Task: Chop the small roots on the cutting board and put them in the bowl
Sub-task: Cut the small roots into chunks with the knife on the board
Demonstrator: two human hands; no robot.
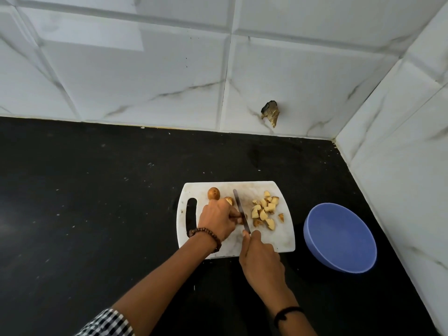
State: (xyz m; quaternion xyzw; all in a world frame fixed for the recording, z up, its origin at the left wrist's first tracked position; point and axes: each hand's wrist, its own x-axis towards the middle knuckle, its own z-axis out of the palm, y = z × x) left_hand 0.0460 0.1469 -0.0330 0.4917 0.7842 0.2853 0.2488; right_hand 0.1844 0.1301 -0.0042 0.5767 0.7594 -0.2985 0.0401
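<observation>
On the black counter (97, 202), a blue bowl (339, 238) sits just right of the white cutting board (278, 241). The left hand (218, 219) curls its fingers down on a small root (229, 201) mid-board, and the right hand (261, 260) grips the knife (240, 209), its blade touching that root's right side. Chopped pieces (265, 210) lie right of the blade, and a whole root (213, 193) lies at the far left.

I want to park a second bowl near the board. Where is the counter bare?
Bare black counter left of the cutting board, and behind it up to the tiled wall. Crowded on the right, where the blue bowl sits close to the side wall.
</observation>
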